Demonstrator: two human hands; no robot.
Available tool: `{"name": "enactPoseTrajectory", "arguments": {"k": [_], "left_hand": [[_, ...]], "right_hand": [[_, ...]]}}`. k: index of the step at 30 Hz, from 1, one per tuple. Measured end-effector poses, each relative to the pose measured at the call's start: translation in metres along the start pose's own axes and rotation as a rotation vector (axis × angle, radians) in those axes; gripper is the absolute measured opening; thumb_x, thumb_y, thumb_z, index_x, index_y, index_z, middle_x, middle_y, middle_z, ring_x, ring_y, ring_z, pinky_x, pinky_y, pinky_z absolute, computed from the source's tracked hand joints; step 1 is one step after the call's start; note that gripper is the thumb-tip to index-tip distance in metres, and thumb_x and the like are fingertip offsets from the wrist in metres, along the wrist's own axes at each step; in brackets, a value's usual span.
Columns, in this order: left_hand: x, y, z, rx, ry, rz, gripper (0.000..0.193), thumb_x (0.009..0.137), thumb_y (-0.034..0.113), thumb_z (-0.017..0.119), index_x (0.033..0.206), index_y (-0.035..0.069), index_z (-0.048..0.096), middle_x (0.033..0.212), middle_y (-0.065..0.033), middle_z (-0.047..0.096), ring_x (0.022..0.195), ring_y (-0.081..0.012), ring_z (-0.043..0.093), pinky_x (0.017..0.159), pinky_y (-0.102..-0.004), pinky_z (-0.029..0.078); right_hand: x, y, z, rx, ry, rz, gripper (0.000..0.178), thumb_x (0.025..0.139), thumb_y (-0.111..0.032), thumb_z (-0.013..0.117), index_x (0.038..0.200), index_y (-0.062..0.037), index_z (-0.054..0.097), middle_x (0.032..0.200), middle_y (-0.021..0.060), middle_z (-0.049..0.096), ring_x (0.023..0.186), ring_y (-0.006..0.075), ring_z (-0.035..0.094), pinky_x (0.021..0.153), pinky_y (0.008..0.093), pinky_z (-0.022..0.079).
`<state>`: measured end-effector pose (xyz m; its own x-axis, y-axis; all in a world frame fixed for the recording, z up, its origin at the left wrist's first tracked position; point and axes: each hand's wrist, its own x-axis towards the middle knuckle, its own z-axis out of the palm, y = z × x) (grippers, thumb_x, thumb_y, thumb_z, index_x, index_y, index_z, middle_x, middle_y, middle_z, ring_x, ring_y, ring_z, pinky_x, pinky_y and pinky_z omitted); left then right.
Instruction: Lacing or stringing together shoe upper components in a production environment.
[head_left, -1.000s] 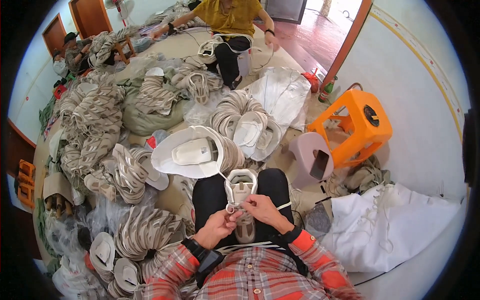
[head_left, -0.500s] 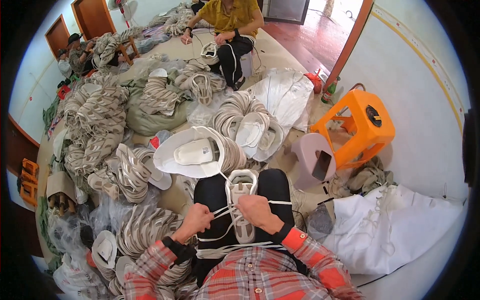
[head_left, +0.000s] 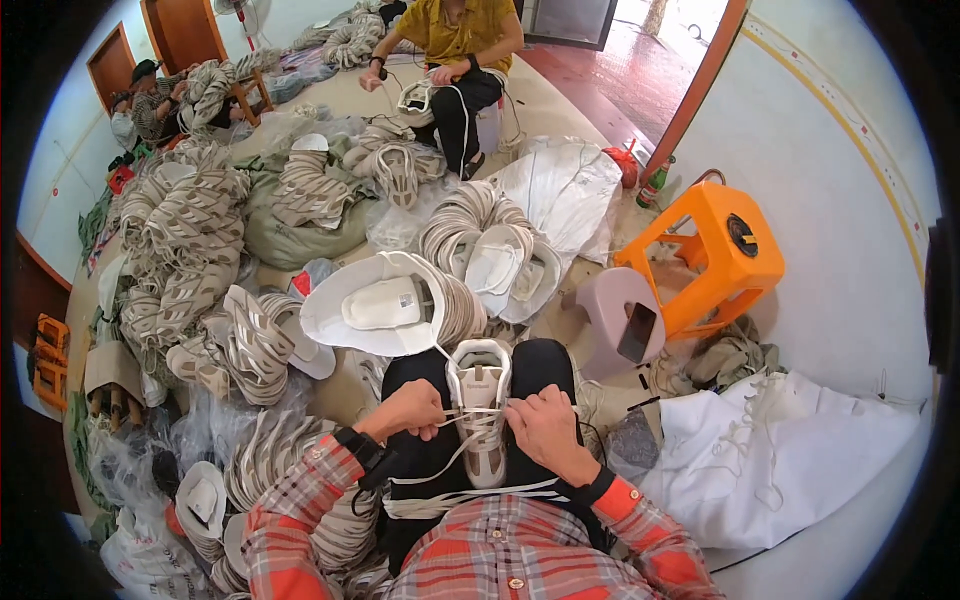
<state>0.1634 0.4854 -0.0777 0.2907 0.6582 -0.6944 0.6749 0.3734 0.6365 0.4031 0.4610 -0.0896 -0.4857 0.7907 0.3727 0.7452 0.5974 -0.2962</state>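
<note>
A beige and white shoe upper lies lengthwise on my black-clad lap, its collar pointing away from me. White shoelace crosses its front in several rows. Just left of the upper, my left hand is closed on one lace end, which runs taut to the eyelets. On the opposite side my right hand pinches the other lace, its fingers by the upper's edge. More loose laces lie across my thighs near my waist. Past my knees rests a fanned stack of shoe uppers, with a white lining facing up.
Heaps of shoe uppers and plastic bags cover the left floor. On the right stand an orange stool and a small mauve stool bearing a phone. A white sack lies nearer. A seated co-worker handles laces ahead.
My right hand has moved right, off the top of the upper, baring its tongue and laces. The left hand has shifted slightly up, and the lace is now pulled straight across.
</note>
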Motion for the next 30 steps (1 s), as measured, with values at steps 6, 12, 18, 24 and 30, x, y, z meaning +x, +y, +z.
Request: {"name": "enactPoseTrajectory", "arguments": {"k": [6, 12, 18, 24, 30], "left_hand": [[-0.003, -0.015, 0.009, -0.244, 0.013, 0.167, 0.017, 0.079, 0.015, 0.058, 0.079, -0.001, 0.063, 0.065, -0.0058, 0.061, 0.052, -0.0103, 0.056, 0.046, -0.0227, 0.044], [-0.009, -0.01, -0.004, -0.01, -0.078, 0.121, 0.022, 0.082, 0.017, 0.06, 0.099, 0.002, 0.059, 0.066, -0.0036, 0.059, 0.051, -0.0108, 0.051, 0.047, -0.0258, 0.042], [0.005, -0.021, 0.008, 0.285, 0.371, 0.639, 0.031, 0.073, 0.003, 0.057, 0.102, 0.015, 0.057, 0.082, -0.0106, 0.05, 0.08, -0.0275, 0.055, 0.061, -0.0347, 0.047], [0.004, -0.019, 0.018, 0.658, 0.517, 0.681, 0.032, 0.067, -0.001, 0.055, 0.095, 0.014, 0.055, 0.093, -0.0105, 0.044, 0.087, -0.0288, 0.049, 0.068, -0.0367, 0.044], [0.007, -0.013, 0.031, 0.554, 0.575, 0.719, 0.027, 0.071, 0.003, 0.057, 0.096, 0.012, 0.054, 0.093, -0.0112, 0.046, 0.084, -0.0291, 0.051, 0.068, -0.0376, 0.044]], "right_hand": [[0.008, 0.0, 0.015, -0.045, -0.11, 0.181, 0.017, 0.073, -0.02, 0.061, 0.063, -0.0068, 0.065, 0.061, 0.0084, 0.056, 0.07, 0.0261, 0.048, 0.065, 0.0392, 0.036], [0.007, 0.024, 0.011, 0.2, -0.276, 0.217, 0.016, 0.074, -0.019, 0.054, 0.067, -0.0089, 0.065, 0.068, 0.0097, 0.059, 0.074, 0.0287, 0.05, 0.063, 0.0417, 0.039], [0.02, 0.051, -0.01, 0.076, -0.104, -0.03, 0.005, 0.075, -0.013, 0.054, 0.078, -0.0085, 0.056, 0.079, 0.0097, 0.051, 0.071, 0.0321, 0.054, 0.059, 0.0412, 0.045], [0.044, 0.073, -0.071, -0.044, -0.066, 0.008, 0.003, 0.079, -0.011, 0.055, 0.078, -0.0081, 0.055, 0.076, 0.0107, 0.049, 0.063, 0.0314, 0.054, 0.055, 0.0413, 0.044], [0.034, 0.083, -0.086, 0.015, -0.121, -0.011, 0.011, 0.077, -0.015, 0.062, 0.075, -0.0057, 0.057, 0.074, 0.0112, 0.048, 0.069, 0.0316, 0.053, 0.059, 0.0391, 0.043]]}}
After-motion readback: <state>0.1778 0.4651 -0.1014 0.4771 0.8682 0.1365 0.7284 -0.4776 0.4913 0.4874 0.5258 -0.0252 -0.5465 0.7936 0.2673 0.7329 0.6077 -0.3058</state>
